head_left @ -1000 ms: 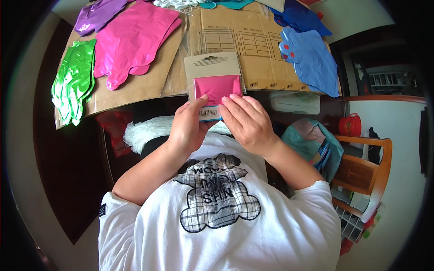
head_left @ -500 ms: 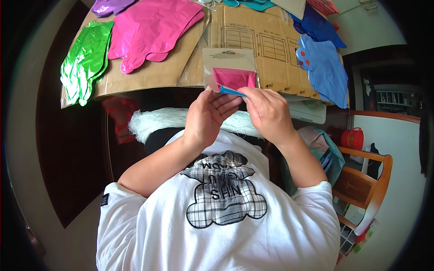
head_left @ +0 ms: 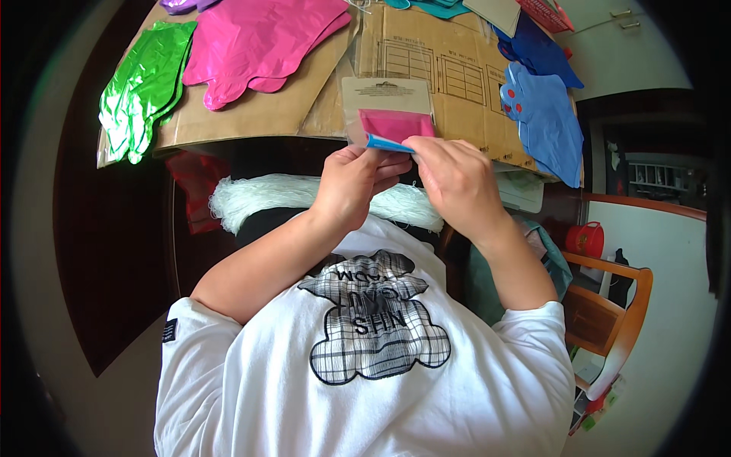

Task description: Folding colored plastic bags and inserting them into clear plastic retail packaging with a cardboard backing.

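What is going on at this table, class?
A person in a white T-shirt holds a small clear packet with a pink folded balloon inside, both hands at its lower edge. The left hand grips from below and the right hand pinches a blue strip along that edge. Flat foil balloons lie on the cardboard sheet ahead: a green one, a pink one and a blue one.

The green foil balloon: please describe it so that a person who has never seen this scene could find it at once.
Start from the flattened cardboard sheet lying in front of the person. At its far left edge lies the green foil balloon, flat and uninflated, partly hanging over the cardboard. It is the only shiny green thing; its neighbour, the pink foil balloon, is larger, and the blue foil balloons lie on the opposite side.
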`<move>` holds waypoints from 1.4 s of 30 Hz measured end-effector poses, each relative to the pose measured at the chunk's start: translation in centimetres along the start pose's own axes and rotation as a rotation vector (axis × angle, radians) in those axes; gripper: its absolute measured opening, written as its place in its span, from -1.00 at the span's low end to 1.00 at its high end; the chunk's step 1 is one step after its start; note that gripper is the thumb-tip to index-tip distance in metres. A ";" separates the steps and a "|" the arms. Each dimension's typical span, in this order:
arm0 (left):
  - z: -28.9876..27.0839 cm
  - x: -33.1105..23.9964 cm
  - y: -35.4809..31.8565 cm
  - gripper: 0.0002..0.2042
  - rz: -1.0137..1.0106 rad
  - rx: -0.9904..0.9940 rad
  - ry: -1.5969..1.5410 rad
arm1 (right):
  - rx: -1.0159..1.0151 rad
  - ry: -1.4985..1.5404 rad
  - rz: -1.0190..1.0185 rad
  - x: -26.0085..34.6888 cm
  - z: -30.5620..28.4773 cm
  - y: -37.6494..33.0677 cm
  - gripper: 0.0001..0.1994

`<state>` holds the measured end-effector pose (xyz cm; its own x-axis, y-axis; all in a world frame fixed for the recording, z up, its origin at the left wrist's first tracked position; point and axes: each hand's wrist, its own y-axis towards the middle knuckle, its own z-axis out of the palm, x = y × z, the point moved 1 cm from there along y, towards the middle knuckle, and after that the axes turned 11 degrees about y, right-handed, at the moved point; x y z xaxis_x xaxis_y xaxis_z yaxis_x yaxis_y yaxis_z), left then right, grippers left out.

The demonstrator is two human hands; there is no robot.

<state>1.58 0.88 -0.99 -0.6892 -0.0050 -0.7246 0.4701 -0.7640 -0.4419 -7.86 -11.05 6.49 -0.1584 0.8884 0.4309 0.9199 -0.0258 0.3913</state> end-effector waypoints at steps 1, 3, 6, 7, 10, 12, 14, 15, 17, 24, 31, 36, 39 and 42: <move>-0.2 0.2 -0.1 -0.78 0.029 0.014 0.022 | -0.018 -0.026 -0.035 0.1 0.2 -0.3 -0.77; -0.6 0.5 -0.4 -0.81 0.100 0.042 0.072 | -0.027 -0.114 -0.099 0.1 1.0 -1.3 -0.73; -1.1 1.2 -0.7 -0.84 0.193 0.065 0.128 | -0.032 -0.211 -0.194 -0.4 2.1 -2.6 -0.73; -1.2 1.3 -0.8 -0.85 0.200 0.056 0.129 | -0.032 -0.236 -0.227 -0.6 2.4 -2.8 -0.73; -1.4 1.5 -1.0 -0.85 0.241 0.036 0.142 | -0.049 -0.269 -0.269 -1.0 3.0 -2.4 -0.72; -1.5 1.8 -0.9 -0.85 0.294 0.028 0.163 | -0.046 -0.280 -0.277 -1.3 3.2 -2.1 -0.72; -1.1 1.8 -1.0 -0.84 0.308 0.027 0.102 | -0.023 -0.288 -0.274 -1.5 3.3 -1.7 -0.72; -1.0 1.8 -1.0 -0.83 0.315 0.028 0.070 | -0.027 -0.287 -0.285 -1.7 3.4 -1.4 -0.71; -1.8 2.0 -0.7 -0.79 0.315 0.083 0.138 | -0.035 -0.284 -0.306 -2.0 3.5 -0.9 -0.71; -2.6 1.6 -0.6 -0.80 0.321 0.085 0.160 | -0.006 -0.316 -0.337 -1.3 3.2 0.3 -0.70; -2.5 1.4 -0.6 -0.82 0.294 0.013 0.127 | 0.136 -0.357 -0.314 -0.9 3.2 1.2 -0.69; -3.5 1.7 -0.1 -0.82 0.303 0.107 0.164 | 0.160 -0.417 -0.296 -0.7 3.6 2.1 -0.68; -3.4 1.4 -0.1 -0.83 0.298 0.113 0.163 | 0.146 -0.445 -0.286 -0.6 3.8 2.2 -0.67; -3.3 1.1 0.0 -0.82 0.283 0.119 0.147 | 0.101 -0.483 -0.295 -0.8 4.0 2.1 -0.65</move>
<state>2.61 3.00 -3.52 -0.4495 -0.1410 -0.8821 0.5578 -0.8156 -0.1539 -4.32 -9.93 3.72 -0.2538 0.9604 -0.1147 0.8950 0.2782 0.3488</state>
